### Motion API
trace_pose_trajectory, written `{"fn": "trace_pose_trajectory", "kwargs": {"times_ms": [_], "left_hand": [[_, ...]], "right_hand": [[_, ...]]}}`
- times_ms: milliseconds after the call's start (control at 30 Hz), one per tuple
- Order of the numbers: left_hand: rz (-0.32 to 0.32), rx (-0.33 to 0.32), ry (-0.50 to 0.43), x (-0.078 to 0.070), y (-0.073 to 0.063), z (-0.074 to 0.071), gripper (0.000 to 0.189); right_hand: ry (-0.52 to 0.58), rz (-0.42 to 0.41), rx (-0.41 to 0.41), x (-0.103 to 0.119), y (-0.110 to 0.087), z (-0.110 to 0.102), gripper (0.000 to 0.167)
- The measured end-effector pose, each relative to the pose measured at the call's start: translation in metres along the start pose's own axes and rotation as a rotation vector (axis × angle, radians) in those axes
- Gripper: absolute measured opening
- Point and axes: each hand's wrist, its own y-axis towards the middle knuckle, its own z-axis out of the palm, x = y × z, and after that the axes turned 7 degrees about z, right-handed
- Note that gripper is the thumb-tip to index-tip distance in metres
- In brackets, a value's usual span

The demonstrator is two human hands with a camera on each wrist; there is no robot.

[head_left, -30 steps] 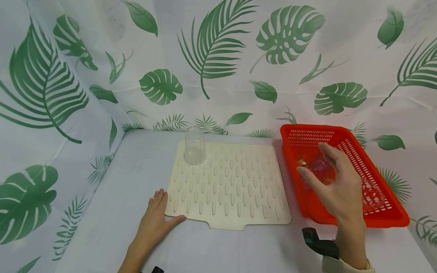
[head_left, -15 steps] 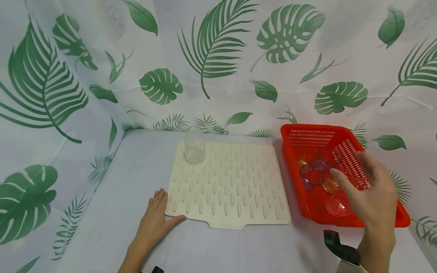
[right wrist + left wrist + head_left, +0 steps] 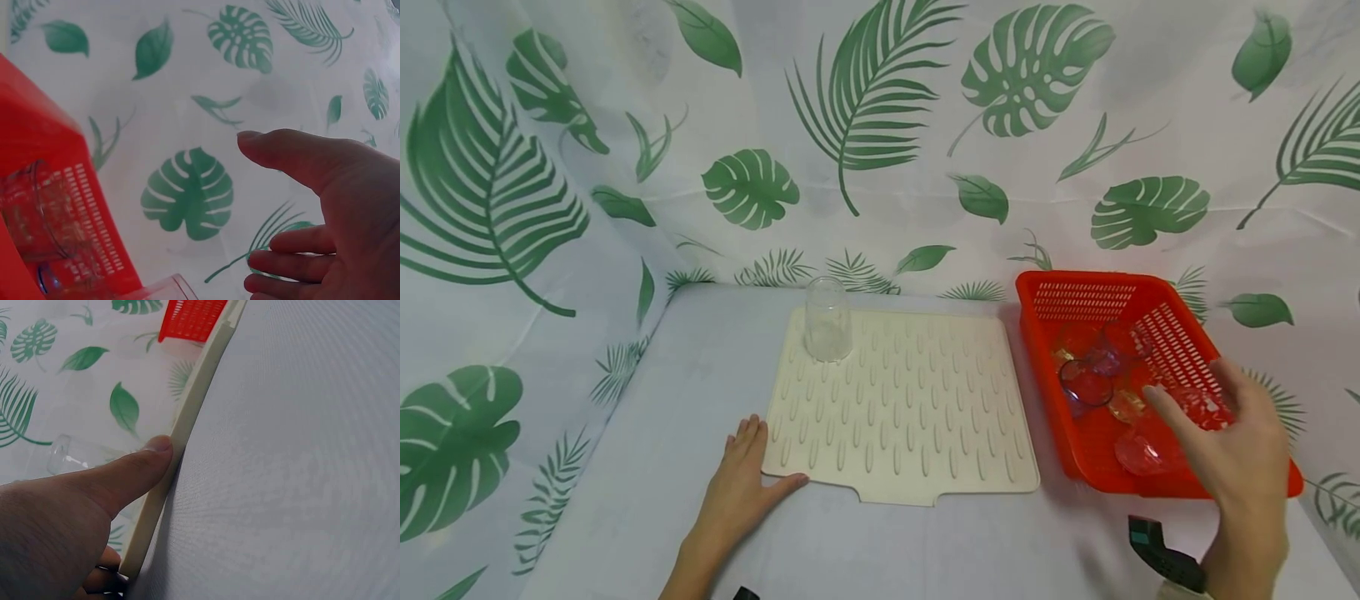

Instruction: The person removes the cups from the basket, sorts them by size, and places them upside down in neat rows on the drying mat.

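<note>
Our right hand point(image 3: 1236, 450) hangs by the near right side of the red plastic basket with slotted walls point(image 3: 1086, 472), its grip wide, thumb well apart from the fingers, holding nothing. Our left hand point(image 3: 743, 477) lies at the near left corner of the cream rectangular ridged board point(image 3: 895, 400), thumb on the near edge, fingers along the left edge. Within the basket, the clear and tinted drinking glasses point(image 3: 1086, 385) lie crowded together; reaching in carelessly could knock one against another and chip it, and their slick walls could slip from a loose pinch. On the board's far left corner stands the clear glass tumbler point(image 3: 828, 327); if our left hand shoves the board across the table point(image 3: 985, 550), it could topple.
</note>
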Motion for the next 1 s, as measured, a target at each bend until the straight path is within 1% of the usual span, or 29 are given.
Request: {"fn": "trace_pose_trajectory", "kwargs": {"times_ms": [267, 400, 633, 767, 1000], "left_hand": [[0.002, -0.004, 0.007, 0.001, 0.0, 0.001, 0.111], [0.005, -0.007, 0.007, 0.001, 0.0, 0.001, 0.11], [0.004, -0.007, 0.011, 0.001, 0.0, 0.001, 0.111], [0.003, -0.007, 0.012, 0.001, -0.001, 0.001, 0.11], [0.007, -0.01, 0.013, 0.001, -0.001, 0.001, 0.11]], "right_hand": [[-0.059, 0.099, 0.072, -0.013, 0.012, -0.007, 0.096], [-0.09, 0.11, 0.11, -0.017, 0.016, -0.009, 0.1], [-0.187, 0.107, 0.192, -0.023, 0.023, -0.01, 0.11], [-0.21, 0.112, 0.191, -0.024, 0.024, -0.011, 0.111], [-0.209, 0.119, 0.193, -0.031, 0.026, -0.012, 0.11]]}}
